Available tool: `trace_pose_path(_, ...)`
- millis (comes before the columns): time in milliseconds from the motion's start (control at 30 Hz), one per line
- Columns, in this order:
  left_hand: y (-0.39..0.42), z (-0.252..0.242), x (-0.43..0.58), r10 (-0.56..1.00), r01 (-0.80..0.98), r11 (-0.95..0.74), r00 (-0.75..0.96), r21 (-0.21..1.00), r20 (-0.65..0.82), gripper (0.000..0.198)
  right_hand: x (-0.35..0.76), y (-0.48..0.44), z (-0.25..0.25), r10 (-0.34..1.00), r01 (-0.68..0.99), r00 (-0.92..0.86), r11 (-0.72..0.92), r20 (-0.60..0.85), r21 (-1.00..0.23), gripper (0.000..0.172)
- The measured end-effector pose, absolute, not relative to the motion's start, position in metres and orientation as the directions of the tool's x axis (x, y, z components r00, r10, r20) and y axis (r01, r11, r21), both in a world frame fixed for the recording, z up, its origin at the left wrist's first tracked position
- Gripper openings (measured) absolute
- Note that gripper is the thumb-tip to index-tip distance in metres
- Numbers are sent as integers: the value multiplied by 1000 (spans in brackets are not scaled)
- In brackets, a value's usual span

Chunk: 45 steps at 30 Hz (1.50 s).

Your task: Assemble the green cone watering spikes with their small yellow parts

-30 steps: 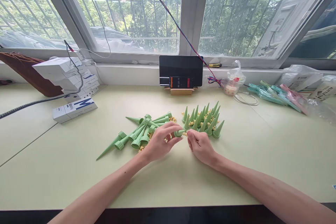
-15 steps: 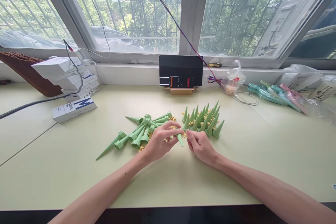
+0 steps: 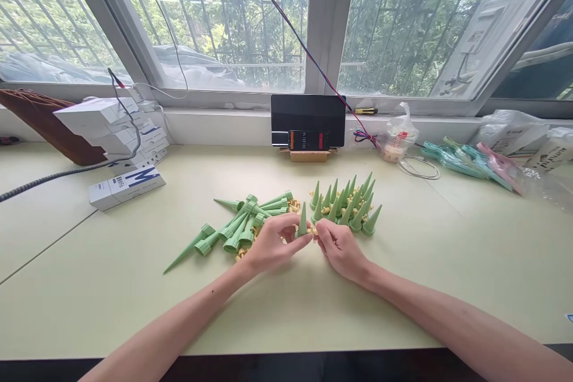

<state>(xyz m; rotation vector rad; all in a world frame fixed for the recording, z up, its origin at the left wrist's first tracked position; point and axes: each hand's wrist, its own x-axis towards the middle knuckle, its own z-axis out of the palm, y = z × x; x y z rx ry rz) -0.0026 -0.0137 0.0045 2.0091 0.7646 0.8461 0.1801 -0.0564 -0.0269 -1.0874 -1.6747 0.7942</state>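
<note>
Between the thumb and fingers of my left hand (image 3: pixel 275 243) is a green plastic watering spike (image 3: pixel 303 221), its point upward. My right hand (image 3: pixel 342 248) pinches a small yellow valve (image 3: pixel 313 231) at the spike's side; the fingers partly cover it, so how far it sits in the spike cannot be seen. Beyond my right hand, several green spikes (image 3: pixel 358 219) stand upright in rows with yellow valves at their bases. Left of my left hand lies a loose pile of green spikes (image 3: pixel 233 231), with small yellow valves (image 3: pixel 294 206) scattered among and beside them.
A phone (image 3: pixel 310 140) showing a timer leans on a dark tablet (image 3: pixel 308 110) over a small cardboard stand (image 3: pixel 308 156). White boxes (image 3: pixel 128 185) lie at the left beside a dark cable (image 3: pixel 80 174). A plastic-wrapped cup (image 3: pixel 397 137) and bagged teal and pink items (image 3: pixel 474 161) are at the right.
The spike in my left hand has turned from pointing down to pointing up. The yellow valve at my right fingertips shows more clearly. Both hands stay in nearly the same place.
</note>
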Motion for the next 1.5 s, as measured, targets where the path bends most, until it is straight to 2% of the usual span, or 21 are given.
trace_pose_path(167,-15,6,-4,786,152,-260,607,954,118,29,181,-57,-28,917,323,-193,395,349,-860,39)
trace_pose_path(333,-15,8,-3,781,146,-205,620,968,72,30,181,-57,-31,911,334,-199,410,362,-849,41)
trace_pose_path(567,-16,7,-4,754,145,-352,629,925,189,20,182,-57,-30,899,328,-208,436,386,-838,42)
trace_pose_path(700,-16,5,-4,738,204,-509,604,836,302,13,182,-57,-27,911,305,-212,405,353,-862,45)
trace_pose_path(833,-15,3,-2,671,163,-632,604,757,430,9,182,-55,-24,927,279,-214,361,309,-890,48)
trace_pose_path(1033,-12,-2,-4,577,136,-748,616,649,536,27,182,-54,-23,943,216,-192,311,272,-926,49)
trace_pose_path(1133,-11,-3,-4,561,155,-774,618,614,551,30,182,-54,-24,948,187,-179,296,264,-937,49)
trace_pose_path(1333,-15,0,-1,662,224,-682,594,696,458,12,182,-54,-27,952,225,-157,294,263,-929,50)
trace_pose_path(1433,-18,2,0,745,266,-574,563,775,358,17,182,-55,-28,948,244,-163,308,274,-920,48)
trace_pose_path(1500,-19,4,0,775,231,-447,582,864,246,21,181,-56,-27,943,261,-176,321,282,-910,44)
